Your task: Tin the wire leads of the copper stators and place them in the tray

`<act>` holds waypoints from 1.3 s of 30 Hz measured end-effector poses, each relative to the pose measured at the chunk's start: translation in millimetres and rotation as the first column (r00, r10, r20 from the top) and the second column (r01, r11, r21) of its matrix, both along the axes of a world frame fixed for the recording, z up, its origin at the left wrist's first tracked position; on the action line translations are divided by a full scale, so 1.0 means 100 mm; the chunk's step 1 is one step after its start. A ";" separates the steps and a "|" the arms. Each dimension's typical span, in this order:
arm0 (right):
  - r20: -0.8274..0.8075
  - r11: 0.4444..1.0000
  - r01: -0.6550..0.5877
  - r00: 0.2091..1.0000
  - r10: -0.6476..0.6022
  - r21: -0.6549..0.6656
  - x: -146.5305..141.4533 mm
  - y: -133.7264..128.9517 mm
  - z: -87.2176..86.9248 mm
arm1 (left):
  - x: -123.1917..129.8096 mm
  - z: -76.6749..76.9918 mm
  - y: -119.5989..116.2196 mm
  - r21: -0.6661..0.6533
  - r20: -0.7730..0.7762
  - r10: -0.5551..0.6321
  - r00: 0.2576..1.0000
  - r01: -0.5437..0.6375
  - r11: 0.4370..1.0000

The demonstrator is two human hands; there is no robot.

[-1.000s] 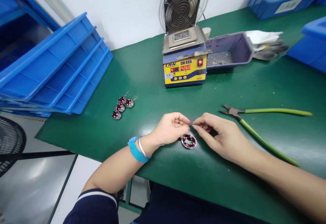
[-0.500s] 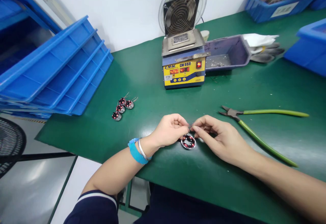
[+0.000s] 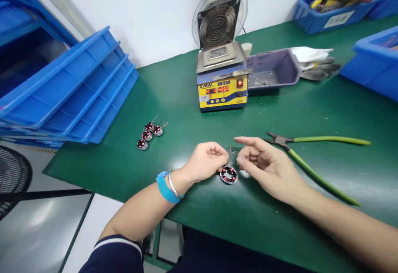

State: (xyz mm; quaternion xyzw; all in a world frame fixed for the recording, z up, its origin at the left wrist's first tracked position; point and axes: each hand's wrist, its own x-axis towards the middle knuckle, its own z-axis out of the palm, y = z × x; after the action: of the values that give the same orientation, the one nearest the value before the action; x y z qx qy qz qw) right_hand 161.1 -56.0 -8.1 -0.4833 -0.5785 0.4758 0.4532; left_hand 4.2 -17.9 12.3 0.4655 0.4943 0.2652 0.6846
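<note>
My left hand (image 3: pixel 207 161) is closed in a pinch at the upper left edge of a ring-shaped wound coil part (image 3: pixel 229 174). Thin copper wires (image 3: pixel 230 153) stick up from the part beside my left fingertips. To the right, my right hand (image 3: pixel 264 161) is apart from the part, its index finger stretched out and the other fingers curled, with nothing seen between them. Several similar coil parts (image 3: pixel 147 135) stand grouped on the green table (image 3: pixel 180 119) at the left. Green-handled cutters (image 3: pixel 282 140) lie open beyond my right hand.
Behind the hands stands a yellow and blue heating unit (image 3: pixel 222 93) with a fan (image 3: pixel 218 23) above it. A purple tray (image 3: pixel 290 68) and gloves (image 3: pixel 320 69) are beside it. Stacked blue crates (image 3: pixel 77 86) lean at the left; blue bins (image 3: pixel 376 64) stand at the right.
My right hand has opened and drawn away from the wires by my left fingertips, its index finger now extended. The camera view has shifted slightly.
</note>
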 end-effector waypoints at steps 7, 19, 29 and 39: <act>0.285 0.981 -0.002 0.957 -0.055 0.195 0.05 -0.03 -0.05 | 0.00 0.00 -0.01 0.003 0.014 0.015 1.000 -0.015 1.000; 0.420 0.939 -0.191 0.906 0.056 0.286 0.02 0.01 -0.02 | -0.05 -0.06 -0.01 0.023 0.046 -0.076 0.996 0.075 0.997; 0.379 0.973 -0.100 0.925 0.014 0.210 0.05 -0.01 -0.04 | -0.04 -0.03 -0.01 -0.001 0.039 -0.060 0.997 0.060 0.998; 0.312 0.990 -0.090 0.949 0.053 0.106 0.06 -0.01 -0.03 | -0.05 -0.06 -0.02 0.012 0.054 -0.060 0.997 0.060 0.998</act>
State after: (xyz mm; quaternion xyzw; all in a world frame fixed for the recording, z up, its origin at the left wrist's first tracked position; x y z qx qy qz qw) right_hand 167.3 -56.9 -11.3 -0.5025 -0.6867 0.3753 0.3676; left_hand -0.9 -19.7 6.0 0.4763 0.4599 0.2598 0.7029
